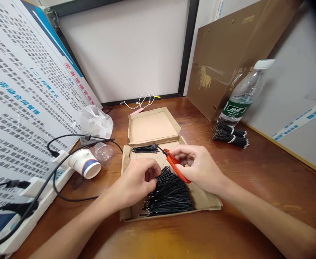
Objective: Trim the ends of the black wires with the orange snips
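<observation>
My right hand [198, 167] is wrapped around small red-handled scissors [175, 167], their dark pointed tips aimed up and to the left over the box. My left hand [140, 178] has its fingers curled together at the left side of a large pile of short black wires [171, 194]. Whatever lies between those fingertips is hidden. The pile fills the near part of an open, shallow cardboard box [206, 199]. A smaller row of black wires [145, 149] lies at the box's far left, just beyond my left hand.
Two tied bundles of black wires [229, 136] sit at the right, by a plastic bottle [237, 102] and a brown carton [222, 61]. Leftward are a tipped paper cup [85, 163], a clear plastic cup [103, 153], a plastic bag [96, 122] and a power strip [36, 212] with black cables.
</observation>
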`<state>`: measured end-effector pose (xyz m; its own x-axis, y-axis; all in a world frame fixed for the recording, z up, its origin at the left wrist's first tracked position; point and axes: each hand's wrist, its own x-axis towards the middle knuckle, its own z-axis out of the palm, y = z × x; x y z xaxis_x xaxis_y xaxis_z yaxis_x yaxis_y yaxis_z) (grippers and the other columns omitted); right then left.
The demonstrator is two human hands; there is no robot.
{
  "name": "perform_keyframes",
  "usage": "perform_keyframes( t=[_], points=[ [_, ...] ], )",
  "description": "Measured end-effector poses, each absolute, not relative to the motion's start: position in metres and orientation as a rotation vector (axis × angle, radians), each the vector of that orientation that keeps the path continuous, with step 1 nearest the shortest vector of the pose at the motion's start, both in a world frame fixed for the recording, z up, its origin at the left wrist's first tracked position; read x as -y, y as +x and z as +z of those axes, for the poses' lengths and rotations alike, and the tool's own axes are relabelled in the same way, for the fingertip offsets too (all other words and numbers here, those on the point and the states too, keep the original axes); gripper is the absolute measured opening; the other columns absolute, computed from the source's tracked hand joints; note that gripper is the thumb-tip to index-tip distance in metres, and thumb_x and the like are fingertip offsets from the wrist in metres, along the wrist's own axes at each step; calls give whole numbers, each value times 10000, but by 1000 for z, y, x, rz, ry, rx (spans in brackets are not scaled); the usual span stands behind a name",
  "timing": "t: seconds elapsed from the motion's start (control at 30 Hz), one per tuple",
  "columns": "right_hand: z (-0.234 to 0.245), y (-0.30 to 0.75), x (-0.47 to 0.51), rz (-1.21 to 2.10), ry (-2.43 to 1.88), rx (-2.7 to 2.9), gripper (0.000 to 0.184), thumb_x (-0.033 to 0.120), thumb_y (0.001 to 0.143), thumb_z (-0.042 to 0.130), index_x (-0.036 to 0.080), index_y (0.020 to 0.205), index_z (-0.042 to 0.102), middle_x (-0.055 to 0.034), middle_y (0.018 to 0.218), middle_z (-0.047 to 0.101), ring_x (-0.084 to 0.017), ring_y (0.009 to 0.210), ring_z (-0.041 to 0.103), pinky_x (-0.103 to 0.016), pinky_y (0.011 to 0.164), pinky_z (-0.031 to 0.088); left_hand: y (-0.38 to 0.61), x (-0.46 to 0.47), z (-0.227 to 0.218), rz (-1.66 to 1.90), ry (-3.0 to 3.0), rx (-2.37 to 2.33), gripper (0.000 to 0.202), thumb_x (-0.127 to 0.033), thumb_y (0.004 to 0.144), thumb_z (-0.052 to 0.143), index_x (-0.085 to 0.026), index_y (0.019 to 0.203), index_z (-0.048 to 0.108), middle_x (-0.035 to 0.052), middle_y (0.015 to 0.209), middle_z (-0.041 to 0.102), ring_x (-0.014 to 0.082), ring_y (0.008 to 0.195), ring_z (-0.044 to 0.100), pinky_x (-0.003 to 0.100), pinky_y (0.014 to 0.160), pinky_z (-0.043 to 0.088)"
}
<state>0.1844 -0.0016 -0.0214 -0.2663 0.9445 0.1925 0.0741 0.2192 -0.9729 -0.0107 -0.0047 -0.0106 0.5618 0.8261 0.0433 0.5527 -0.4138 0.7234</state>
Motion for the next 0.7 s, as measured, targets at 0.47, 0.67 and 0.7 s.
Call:
perform_keyframes(
  t=[0.47, 0.67, 0.7],
  points=[
    [-23, 180, 6, 1224, -887, 1651, 118, 175, 722, 643, 143, 831, 675, -36, 766, 685, -132, 644, 609, -240, 577, 496, -6, 6, -2, 665, 1768, -1017, 89, -186, 827, 607, -139, 752, 620, 0, 723, 597, 114, 644, 537, 229, 597, 444],
    [-7, 193, 4, 1031, -932, 1740, 87, 201, 712, 681, 129, 761, 676, -12, 662, 626, -101, 557, 514, -220, 501, 418, -7, 5, 3, 781, 1584, -1011, 132, -234, 827, 618, -128, 767, 567, 13, 643, 595, 113, 554, 536, 220, 489, 450],
    [-6, 195, 5, 1001, -951, 1778, 74, 195, 714, 676, 130, 751, 679, -2, 635, 608, -93, 540, 490, -216, 488, 399, -7, 4, 4, 808, 1575, -1008, 131, -232, 825, 621, -127, 770, 565, 16, 646, 598, 114, 564, 544, 220, 496, 455]
  ],
)
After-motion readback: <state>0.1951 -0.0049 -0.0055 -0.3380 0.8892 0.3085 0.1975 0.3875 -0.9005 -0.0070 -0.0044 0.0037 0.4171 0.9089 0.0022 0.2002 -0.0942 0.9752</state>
